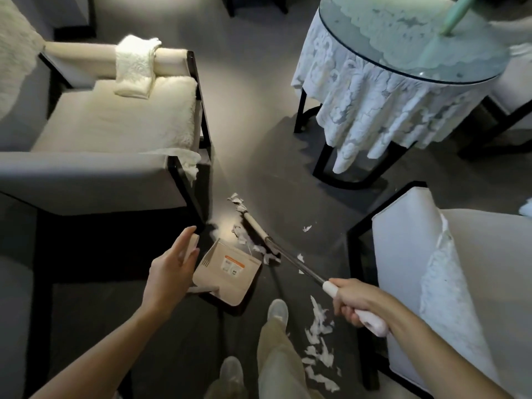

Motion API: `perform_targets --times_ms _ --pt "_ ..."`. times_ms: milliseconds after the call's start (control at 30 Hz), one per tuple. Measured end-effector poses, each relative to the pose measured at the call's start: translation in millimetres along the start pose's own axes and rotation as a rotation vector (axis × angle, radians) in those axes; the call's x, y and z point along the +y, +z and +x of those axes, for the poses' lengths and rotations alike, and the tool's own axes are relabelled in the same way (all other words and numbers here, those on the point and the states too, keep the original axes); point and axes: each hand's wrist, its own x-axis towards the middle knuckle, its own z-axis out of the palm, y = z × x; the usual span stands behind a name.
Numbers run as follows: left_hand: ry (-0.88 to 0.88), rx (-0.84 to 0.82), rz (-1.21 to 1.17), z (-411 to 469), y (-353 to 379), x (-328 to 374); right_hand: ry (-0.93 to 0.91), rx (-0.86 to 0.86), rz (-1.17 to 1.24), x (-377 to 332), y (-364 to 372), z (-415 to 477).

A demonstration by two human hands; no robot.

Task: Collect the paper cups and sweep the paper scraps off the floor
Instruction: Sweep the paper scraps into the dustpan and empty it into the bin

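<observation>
Steel-shafted broom (pixel 256 227) slants up-left from the gripping right hand (pixel 352 302) toward dustpan (pixel 230 272); left hand (pixel 169 266) straight-fingered beside it.

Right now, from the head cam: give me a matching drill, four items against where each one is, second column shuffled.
Things:
1. broom
2. dustpan
3. white towel
4. lace cloth

Places:
A. draped over the round table
B. on the floor, orange label facing up
C. held in the right hand
D. folded over the armchair arm

Pairs: 1-C, 2-B, 3-D, 4-A
</observation>
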Motion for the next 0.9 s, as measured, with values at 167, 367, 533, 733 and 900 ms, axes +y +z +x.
perform_targets --times_ms 167,367,533,733,900 --pt "-0.050 -0.031 -0.051 -13 -15 -3 -0.033 0.075 0.069 -13 -28 1" --pt "-0.030 -0.057 0.073 -23 -10 -4 -0.060 0.234 -0.147 -39 -67 57" --pt "-0.088 0.007 0.075 -28 4 -16 -0.018 0.172 -0.334 -38 -72 76" --pt "-0.067 0.007 0.045 -35 11 -16 0.037 0.030 -0.140 -15 -13 27" --pt "-0.059 -0.011 0.033 -45 6 -16 0.099 -0.047 0.095 -32 -22 -5"
